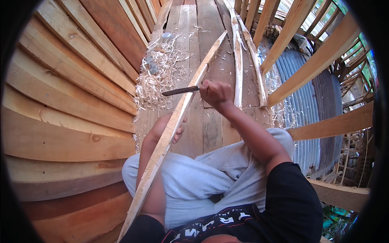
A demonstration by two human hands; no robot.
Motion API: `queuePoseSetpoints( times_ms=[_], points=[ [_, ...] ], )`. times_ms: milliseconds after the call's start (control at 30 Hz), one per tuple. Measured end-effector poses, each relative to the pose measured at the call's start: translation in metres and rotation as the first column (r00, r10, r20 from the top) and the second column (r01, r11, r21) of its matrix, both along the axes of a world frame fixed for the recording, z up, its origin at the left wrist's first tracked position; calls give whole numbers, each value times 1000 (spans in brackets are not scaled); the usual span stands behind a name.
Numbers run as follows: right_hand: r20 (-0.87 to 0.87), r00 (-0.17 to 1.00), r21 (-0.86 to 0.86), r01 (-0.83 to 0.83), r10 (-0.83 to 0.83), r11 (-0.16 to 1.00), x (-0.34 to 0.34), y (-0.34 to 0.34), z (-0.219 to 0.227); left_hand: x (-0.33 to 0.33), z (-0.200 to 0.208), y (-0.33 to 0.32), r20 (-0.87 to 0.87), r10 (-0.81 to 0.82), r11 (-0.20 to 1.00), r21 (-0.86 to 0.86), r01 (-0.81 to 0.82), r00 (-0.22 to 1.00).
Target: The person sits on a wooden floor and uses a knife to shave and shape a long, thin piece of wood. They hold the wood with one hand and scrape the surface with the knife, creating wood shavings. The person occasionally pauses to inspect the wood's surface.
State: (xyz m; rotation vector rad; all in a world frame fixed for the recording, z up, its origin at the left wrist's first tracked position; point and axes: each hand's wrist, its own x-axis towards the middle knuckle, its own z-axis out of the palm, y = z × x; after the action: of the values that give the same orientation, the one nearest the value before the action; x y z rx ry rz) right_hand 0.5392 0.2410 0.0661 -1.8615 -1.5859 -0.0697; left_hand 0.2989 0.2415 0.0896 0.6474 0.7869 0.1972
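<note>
Over your left hand, its fingers curled round from beneath, slants the long wooden stave; farther out, your right hand clenches the knife, blade across the wood. A slip toward you could cut those left fingers; too deep a bite could gouge the stave. Shavings lie left of the blade

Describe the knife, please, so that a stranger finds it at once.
Above the plank floor, a long pale wood strip slants across the view. The knife crosses its upper half, held by the right-hand fingers. Its narrow dark blade, pointing left, sets it apart from pale wood and shavings.
</note>
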Motion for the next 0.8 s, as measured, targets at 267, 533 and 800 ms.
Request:
queuePoseSetpoints(
  times_ms=[267, 533, 800],
  points=[
    [-191, 981, -322, -47, -16, 946, -13, -10, 16, 1, 2, -2, -43, 1, 999, 42, 0, 999],
    [67, 997, -32, 31, -29, 999, 17, 12, 0, 1, 4, 1, -51, -29, 998, 63, 32, 998],
    [-640, 759, -303, -391, 119, 869, 45, 16, 12, -1, 7, -1, -117, -7, 996, 87, 17, 993]
  ],
)
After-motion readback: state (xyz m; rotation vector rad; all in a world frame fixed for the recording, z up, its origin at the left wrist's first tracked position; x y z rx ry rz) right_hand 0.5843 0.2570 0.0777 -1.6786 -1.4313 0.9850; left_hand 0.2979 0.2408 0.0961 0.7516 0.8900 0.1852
